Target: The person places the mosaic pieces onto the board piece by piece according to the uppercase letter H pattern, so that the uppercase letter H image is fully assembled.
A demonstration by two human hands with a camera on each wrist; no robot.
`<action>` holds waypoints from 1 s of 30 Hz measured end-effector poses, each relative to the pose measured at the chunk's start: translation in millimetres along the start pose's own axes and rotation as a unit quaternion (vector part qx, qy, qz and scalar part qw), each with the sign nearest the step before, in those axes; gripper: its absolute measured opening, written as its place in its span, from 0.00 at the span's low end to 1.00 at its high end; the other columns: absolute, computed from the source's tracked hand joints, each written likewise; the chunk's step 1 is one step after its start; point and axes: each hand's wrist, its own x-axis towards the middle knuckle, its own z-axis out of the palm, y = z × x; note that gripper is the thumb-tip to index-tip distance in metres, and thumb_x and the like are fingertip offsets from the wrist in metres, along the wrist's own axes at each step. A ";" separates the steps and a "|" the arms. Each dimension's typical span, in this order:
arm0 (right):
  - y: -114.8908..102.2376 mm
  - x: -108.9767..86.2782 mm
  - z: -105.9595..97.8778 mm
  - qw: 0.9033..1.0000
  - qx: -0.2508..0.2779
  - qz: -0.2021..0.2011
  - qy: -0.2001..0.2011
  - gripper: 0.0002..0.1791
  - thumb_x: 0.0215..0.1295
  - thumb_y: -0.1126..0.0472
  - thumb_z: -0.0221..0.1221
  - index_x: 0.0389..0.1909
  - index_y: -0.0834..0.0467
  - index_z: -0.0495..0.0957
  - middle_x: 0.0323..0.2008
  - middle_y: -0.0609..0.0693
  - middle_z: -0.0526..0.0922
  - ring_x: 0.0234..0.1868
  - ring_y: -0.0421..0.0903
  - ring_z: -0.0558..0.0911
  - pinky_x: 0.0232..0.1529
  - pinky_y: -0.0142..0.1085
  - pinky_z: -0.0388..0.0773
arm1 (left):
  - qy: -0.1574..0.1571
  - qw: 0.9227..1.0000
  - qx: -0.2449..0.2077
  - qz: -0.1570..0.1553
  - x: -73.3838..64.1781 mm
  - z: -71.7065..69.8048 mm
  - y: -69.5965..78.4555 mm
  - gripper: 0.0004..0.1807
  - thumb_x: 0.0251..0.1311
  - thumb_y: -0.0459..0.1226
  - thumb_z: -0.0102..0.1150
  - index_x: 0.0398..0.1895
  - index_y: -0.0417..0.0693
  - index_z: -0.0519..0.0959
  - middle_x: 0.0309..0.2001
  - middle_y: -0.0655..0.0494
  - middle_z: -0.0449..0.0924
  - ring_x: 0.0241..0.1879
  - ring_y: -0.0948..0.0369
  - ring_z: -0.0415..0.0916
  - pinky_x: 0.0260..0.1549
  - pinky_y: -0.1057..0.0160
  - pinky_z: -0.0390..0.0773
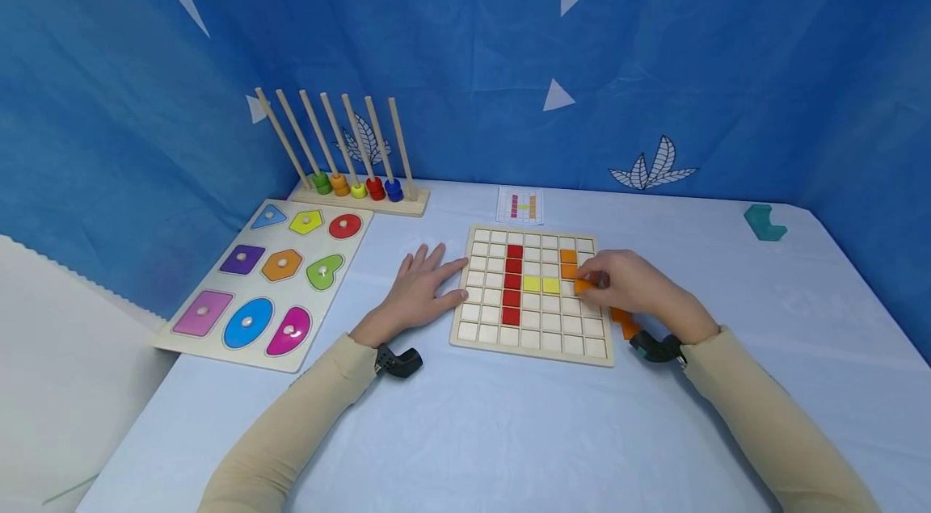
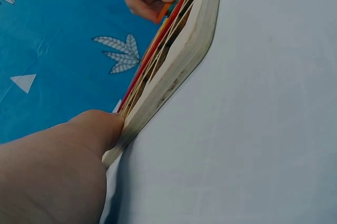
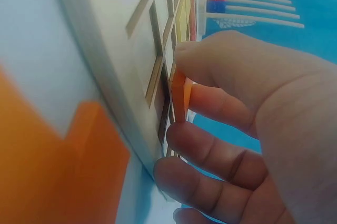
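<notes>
A wooden grid board (image 1: 460,335) lies flat on the table, its cells edged by raised wooden strips. One column of it carries several red square tiles (image 1: 512,283), with two yellow tiles (image 1: 541,285) to their right and orange tiles (image 1: 569,264) farther right. My right hand (image 1: 631,283) pinches one orange tile (image 3: 180,95) between thumb and fingers at the board's right side, close over a cell. With fingers spread, my left hand (image 1: 422,287) lies flat on the table, its fingertips touching the board's left edge.
Loose orange tiles (image 1: 624,322) lie right of the board. Behind it is a small pattern card (image 1: 520,206). A shape puzzle (image 1: 320,287) and a peg stand with coloured rings (image 1: 414,208) stand left. A green piece (image 1: 762,224) lies far right, before a blue cloth backdrop (image 1: 465,52).
</notes>
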 end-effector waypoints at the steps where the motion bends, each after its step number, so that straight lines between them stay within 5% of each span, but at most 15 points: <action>1: -0.5 1.0 0.4 1.000 -0.001 -0.003 0.001 0.17 0.58 0.59 0.72 0.47 0.60 0.88 0.32 0.48 0.84 0.30 0.41 0.72 0.28 0.31 0.69 | 0.000 1.000 0.000 0.000 0.0 0.0 -0.1 0.36 0.69 0.58 0.53 0.78 0.62 0.64 0.82 0.41 0.49 0.82 0.37 0.37 0.77 0.32 0.39; 30: -9.1 8.8 7.4 1.000 0.000 -0.007 -0.002 0.16 0.58 0.57 0.73 0.46 0.58 0.88 0.33 0.46 0.85 0.32 0.42 0.73 0.32 0.32 0.71 | 0.003 1.000 0.004 0.002 -1.5 -0.4 0.6 0.36 0.69 0.58 0.53 0.78 0.61 0.64 0.82 0.40 0.49 0.82 0.36 0.38 0.77 0.32 0.40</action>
